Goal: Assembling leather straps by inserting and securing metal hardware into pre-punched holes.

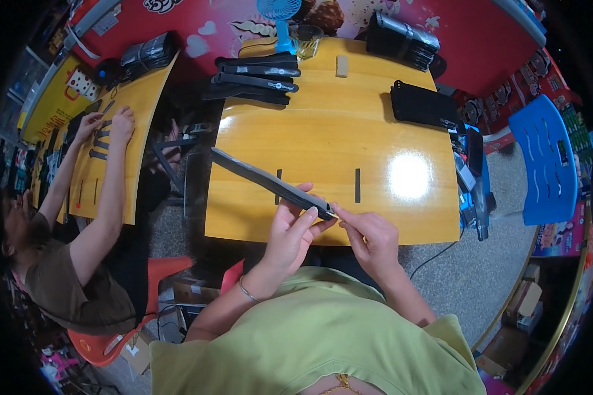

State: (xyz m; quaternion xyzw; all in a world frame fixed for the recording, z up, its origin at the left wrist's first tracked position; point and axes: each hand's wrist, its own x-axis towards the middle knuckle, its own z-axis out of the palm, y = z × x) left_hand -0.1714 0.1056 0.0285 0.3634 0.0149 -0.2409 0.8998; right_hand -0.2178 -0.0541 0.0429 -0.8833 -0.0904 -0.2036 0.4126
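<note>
A long, flat, dark grey and black strip (260, 176) slants over the near part of the wooden table, its far end pointing up and left. My left hand (291, 238) grips its near end, with the thumb on top and fingers beneath. Close beside it, my right hand (373, 238) is closed in a pinch at the strip's tip. A thin, pale, stick-like bit (335, 214) shows between those fingertips, too small to name. Two short black marks or strips lie on the tabletop, one (358, 185) ahead of my right hand, the other partly behind the held strip.
Several black strips (257, 80) are piled at the table's far left, near a blue fan (282, 29) and a glass cup (308, 42). A beige block (342, 66), a plastic-wrapped bundle (403, 41) and a black stack (423, 105) stand farther right. A co-worker (79, 270) handles dark pieces at the left table.
</note>
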